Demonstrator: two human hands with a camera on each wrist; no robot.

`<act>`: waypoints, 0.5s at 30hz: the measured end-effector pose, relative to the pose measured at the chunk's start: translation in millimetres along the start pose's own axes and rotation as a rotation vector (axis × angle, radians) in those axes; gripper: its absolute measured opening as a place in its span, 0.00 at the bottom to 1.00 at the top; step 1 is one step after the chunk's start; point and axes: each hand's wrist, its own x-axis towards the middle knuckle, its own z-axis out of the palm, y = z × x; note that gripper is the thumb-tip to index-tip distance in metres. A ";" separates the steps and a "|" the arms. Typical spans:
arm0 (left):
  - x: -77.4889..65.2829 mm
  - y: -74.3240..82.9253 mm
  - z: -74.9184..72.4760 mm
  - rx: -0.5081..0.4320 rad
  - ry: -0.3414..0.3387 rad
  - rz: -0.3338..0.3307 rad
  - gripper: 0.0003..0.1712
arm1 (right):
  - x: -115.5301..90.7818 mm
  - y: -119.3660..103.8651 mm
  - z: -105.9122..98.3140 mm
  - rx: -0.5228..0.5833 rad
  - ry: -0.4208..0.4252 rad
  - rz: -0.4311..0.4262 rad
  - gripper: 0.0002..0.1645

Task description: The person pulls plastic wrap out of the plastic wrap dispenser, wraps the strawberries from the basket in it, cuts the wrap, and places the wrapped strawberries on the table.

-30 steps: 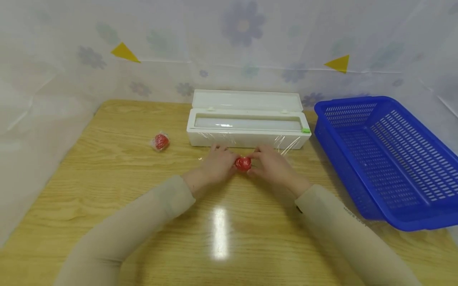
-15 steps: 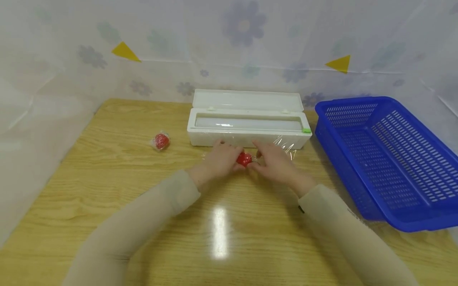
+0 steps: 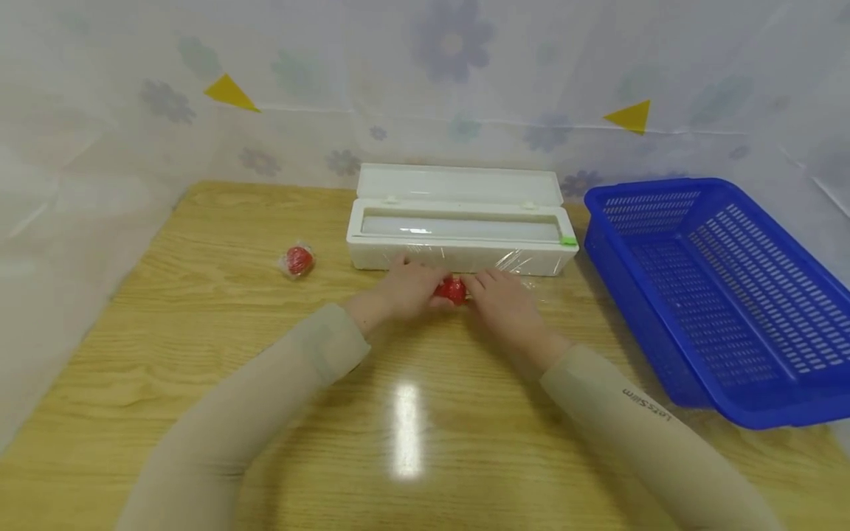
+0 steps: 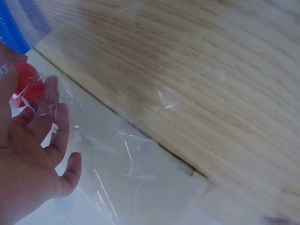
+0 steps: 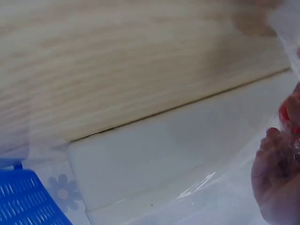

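Just in front of the white cling film box (image 3: pixel 372 255), a small red ball-shaped thing (image 3: pixel 454 290) sits in clear cling film (image 3: pixel 511 262). My left hand (image 3: pixel 412 289) holds it from the left, with thumb and fingers around it; the left wrist view shows the red ball (image 4: pixel 31 84) with film across the fingers. On its right side my right hand (image 3: pixel 506 306) pinches the film close against the ball. Film stretches from the box down to both hands. In the right wrist view the right hand (image 5: pixel 279 180) is partly cut off, with crinkled film at its fingertips.
A second red ball (image 3: pixel 299 261), wrapped in film, lies on the wooden table (image 3: pixel 199 332) to the left. The box lid (image 3: pixel 458 186) is raised, with the film roll (image 3: pixel 458 229) inside. A blue basket (image 3: pixel 664 346) stands right. Behind hangs a flowered cloth (image 3: pixel 398 74).
The ball has shifted slightly away from me, towards the box. My right hand has turned, its fingers drawing in over the film at the ball's right side. The left hand keeps its hold.
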 end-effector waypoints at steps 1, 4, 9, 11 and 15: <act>0.1 -0.1 0.6 0.002 0.001 -0.004 0.27 | 2.2 1.1 0.7 0.014 0.013 0.014 0.24; 0.1 0.2 3.1 0.024 0.029 -0.026 0.29 | 7.2 5.5 1.6 0.065 0.058 0.038 0.20; -0.9 2.7 6.2 0.103 0.113 -0.045 0.34 | 10.1 12.1 1.6 0.117 0.081 0.048 0.19; -1.5 2.9 7.4 0.154 0.154 -0.028 0.31 | 10.7 13.2 0.8 0.131 0.067 0.060 0.20; -0.4 2.0 9.1 0.217 0.239 0.004 0.18 | 12.2 14.2 -1.0 0.146 0.002 0.107 0.22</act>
